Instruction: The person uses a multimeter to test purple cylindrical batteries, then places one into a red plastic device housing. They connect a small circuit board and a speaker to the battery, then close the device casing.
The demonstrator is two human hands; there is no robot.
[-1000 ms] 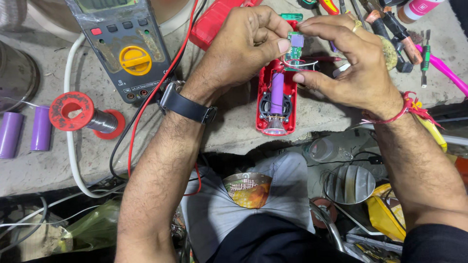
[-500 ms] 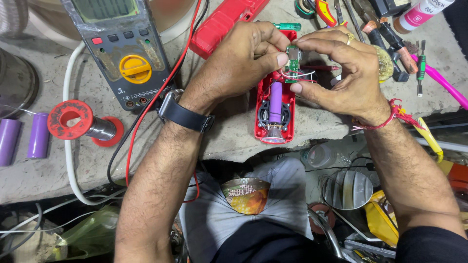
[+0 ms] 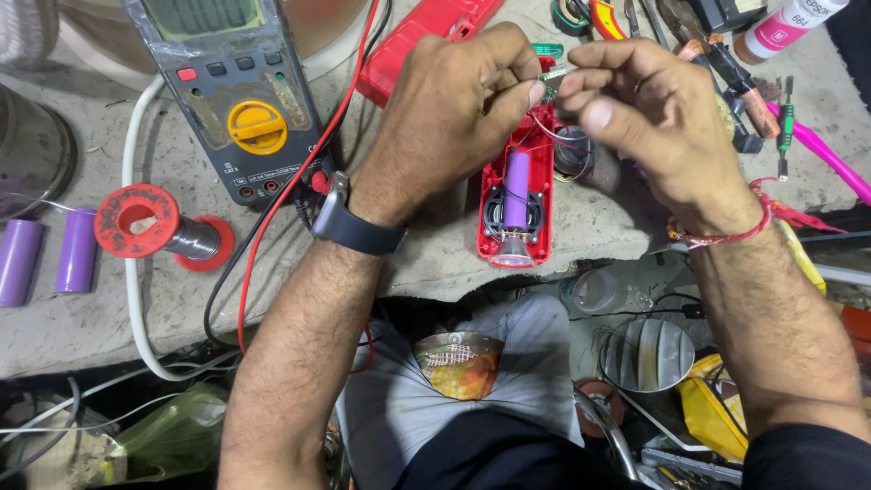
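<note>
An open red plastic case (image 3: pixel 513 238) lies on the grey workbench, with a purple cylindrical cell (image 3: pixel 516 188) set along its middle. Above its far end, my left hand (image 3: pixel 451 113) and my right hand (image 3: pixel 655 118) meet and pinch a small green circuit board (image 3: pixel 552 80) between their fingertips. Thin wires run down from the board into the case. My left wrist wears a dark watch (image 3: pixel 349 222); a red thread circles the right wrist.
A grey multimeter (image 3: pixel 238 100) with a yellow dial lies at the far left, its red and black leads trailing toward me. A red solder spool (image 3: pixel 154 225) and two purple cells (image 3: pixel 45 256) sit left. Hand tools and a white tube (image 3: pixel 787 23) crowd the far right.
Both hands have shifted slightly away from me and lifted the small board higher above the red case. The case and cell have stayed put.
</note>
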